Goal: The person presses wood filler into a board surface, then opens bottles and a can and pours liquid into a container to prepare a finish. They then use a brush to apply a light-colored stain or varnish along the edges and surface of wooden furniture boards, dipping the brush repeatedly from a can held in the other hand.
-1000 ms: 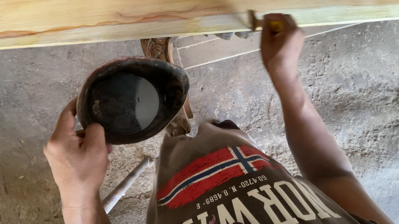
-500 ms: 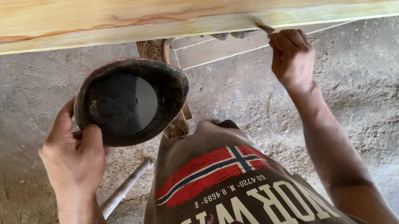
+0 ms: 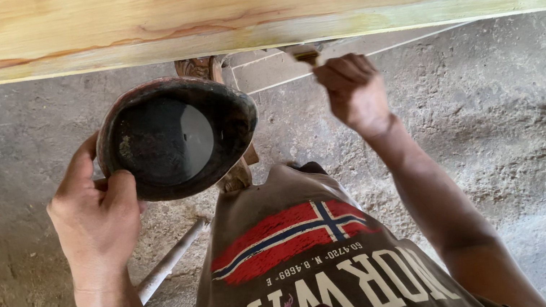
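Right now my right hand (image 3: 351, 90) is closed tight around a small brush (image 3: 307, 57), fingers curled over the handle so that only its tip shows, pointing up and to the left at the underside of the long pale wooden plank (image 3: 249, 4) that runs across the top of my view. To my judgement the brush end sits just below the lower edge of the plank, near it or barely touching; I cannot tell which. My right wrist is bent back a little and the forearm climbs steeply from the lower right, elbow low, so the hand works from beneath the wood.

My left hand (image 3: 97, 218) grips a dark round bowl (image 3: 176, 138) by its near rim, thumb hooked over the edge and fingers under the wall, holding it roughly level at chest height, just left of the brush hand and below the plank. Its inside looks dark and coated; how much liquid is in it I cannot tell.

To do this well, I judge that I should keep the bowl flat and close beneath the brush so drips land in it, load the bristles lightly, and draw along the grain in long even strokes, watching the lower edge for runs.

Below, my printed shirt (image 3: 321, 270) fills the lower middle, a pale pipe (image 3: 166, 265) lies slanting on the rough concrete floor (image 3: 533, 134).
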A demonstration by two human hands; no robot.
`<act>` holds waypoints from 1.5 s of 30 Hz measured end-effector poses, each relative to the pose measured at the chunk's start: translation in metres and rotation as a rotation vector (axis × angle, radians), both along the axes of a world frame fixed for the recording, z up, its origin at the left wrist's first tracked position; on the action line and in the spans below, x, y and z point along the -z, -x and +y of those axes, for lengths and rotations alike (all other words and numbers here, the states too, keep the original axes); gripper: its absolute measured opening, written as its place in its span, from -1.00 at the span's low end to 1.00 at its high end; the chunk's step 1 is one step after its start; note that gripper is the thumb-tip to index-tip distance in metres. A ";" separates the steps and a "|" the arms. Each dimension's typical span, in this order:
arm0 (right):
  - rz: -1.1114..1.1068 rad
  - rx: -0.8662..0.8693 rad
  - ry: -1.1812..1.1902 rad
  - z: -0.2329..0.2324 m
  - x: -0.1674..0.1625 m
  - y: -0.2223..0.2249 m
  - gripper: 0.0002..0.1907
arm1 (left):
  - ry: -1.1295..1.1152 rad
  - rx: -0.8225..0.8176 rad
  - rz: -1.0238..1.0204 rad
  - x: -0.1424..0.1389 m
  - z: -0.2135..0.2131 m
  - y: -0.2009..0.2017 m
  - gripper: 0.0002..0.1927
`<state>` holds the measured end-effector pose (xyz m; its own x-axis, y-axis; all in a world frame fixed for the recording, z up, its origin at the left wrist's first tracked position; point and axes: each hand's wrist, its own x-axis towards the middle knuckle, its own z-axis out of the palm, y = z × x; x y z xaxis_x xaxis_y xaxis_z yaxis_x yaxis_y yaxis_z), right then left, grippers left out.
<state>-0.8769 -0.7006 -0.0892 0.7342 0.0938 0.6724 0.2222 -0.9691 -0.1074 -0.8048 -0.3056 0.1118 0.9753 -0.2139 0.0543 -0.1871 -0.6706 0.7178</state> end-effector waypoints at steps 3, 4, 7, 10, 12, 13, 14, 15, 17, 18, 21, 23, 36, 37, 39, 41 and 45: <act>0.028 -0.003 -0.053 -0.004 0.008 -0.011 -0.77 | -0.016 0.008 -0.009 0.002 0.001 0.000 -0.48; 0.022 0.029 -0.075 -0.013 0.008 -0.009 -0.78 | -0.014 0.012 -0.017 0.002 0.001 0.000 -0.48; 0.021 0.193 -0.099 -0.049 -0.002 0.018 -0.79 | 0.016 -0.014 -0.011 0.002 0.003 0.004 -0.48; -0.049 0.409 -0.061 -0.048 -0.009 0.036 -0.89 | 0.035 -0.045 0.004 0.001 0.007 0.008 -0.47; -0.051 0.388 -0.057 -0.023 -0.008 0.024 -0.78 | 0.039 -0.070 0.016 0.000 0.008 0.009 -0.47; -0.054 0.382 -0.057 -0.003 -0.006 0.013 -0.71 | 0.039 -0.081 0.026 0.000 0.009 0.009 -0.47; -0.034 0.378 -0.044 0.018 -0.003 -0.011 -0.74 | 0.039 -0.093 0.032 0.000 0.009 0.009 -0.47; -0.012 0.375 -0.031 0.035 -0.001 -0.034 -0.75 | 0.017 -0.091 0.021 -0.001 0.010 0.009 -0.47; -0.110 0.254 -0.052 0.064 0.001 -0.066 -0.69 | -0.023 -0.089 -0.003 -0.002 0.010 0.009 -0.47; -0.132 0.195 -0.072 0.075 0.001 -0.076 -0.78 | -0.016 -0.098 0.003 -0.003 0.010 0.009 -0.47; -0.098 0.025 -0.260 0.105 -0.001 -0.096 -0.90 | -0.002 -0.114 0.025 -0.005 0.010 0.010 -0.46; -0.065 -0.031 -0.398 0.102 -0.006 -0.104 -0.92 | 0.010 -0.107 0.023 -0.004 0.010 0.011 -0.46; 0.035 0.094 -0.592 0.023 -0.001 -0.082 -0.92 | -0.107 -0.001 -0.042 -0.003 0.006 0.005 -0.47; 0.029 0.148 -0.556 0.015 0.004 -0.080 -0.91 | -0.104 0.037 -0.087 -0.005 0.003 0.005 -0.48; -0.017 0.276 -0.482 -0.026 0.013 -0.058 -0.91 | -0.098 0.081 -0.113 -0.008 -0.005 0.006 -0.50; -0.072 0.388 -0.411 -0.082 0.018 -0.022 -0.90 | -0.100 0.068 -0.072 -0.014 -0.011 0.009 -0.50; 0.067 0.714 -0.435 -0.160 0.000 0.035 -0.86 | -0.066 0.185 -0.102 -0.019 -0.031 0.010 -0.53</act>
